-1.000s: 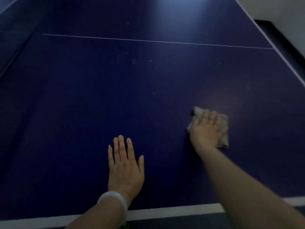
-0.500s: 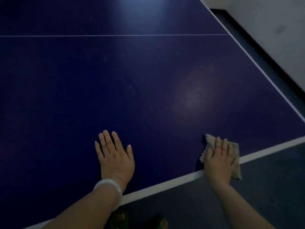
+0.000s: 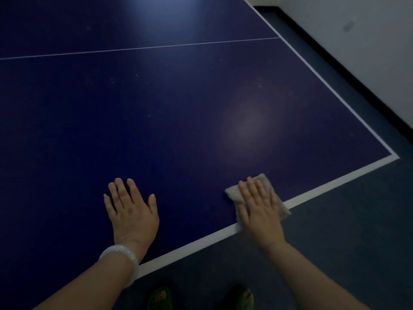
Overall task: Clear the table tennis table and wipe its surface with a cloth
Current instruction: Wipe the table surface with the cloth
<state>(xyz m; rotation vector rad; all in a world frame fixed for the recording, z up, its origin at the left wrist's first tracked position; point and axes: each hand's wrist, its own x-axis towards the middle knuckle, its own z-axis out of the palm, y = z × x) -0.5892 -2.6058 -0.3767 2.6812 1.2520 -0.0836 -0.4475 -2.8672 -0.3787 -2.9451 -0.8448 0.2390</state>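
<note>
Moved: cloth point(image 3: 263, 193) and right hand point(image 3: 260, 211), nearer the desk point(image 3: 178, 121) corner than half a second ago.
Right hand flat, fingers straight, pressing cloth across the white edge line to wipe; left hand point(image 3: 131, 211) flat, holding nothing, likely bracing.

White bracelet point(image 3: 121, 259), green sandals point(image 3: 159, 297), grey wall point(image 3: 368, 41)

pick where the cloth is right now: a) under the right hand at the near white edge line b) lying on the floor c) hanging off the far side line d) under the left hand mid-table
a: the right hand lies flat on the cloth, which overlaps the near white edge line of the table; the left hand rests bare on the surface.
</note>
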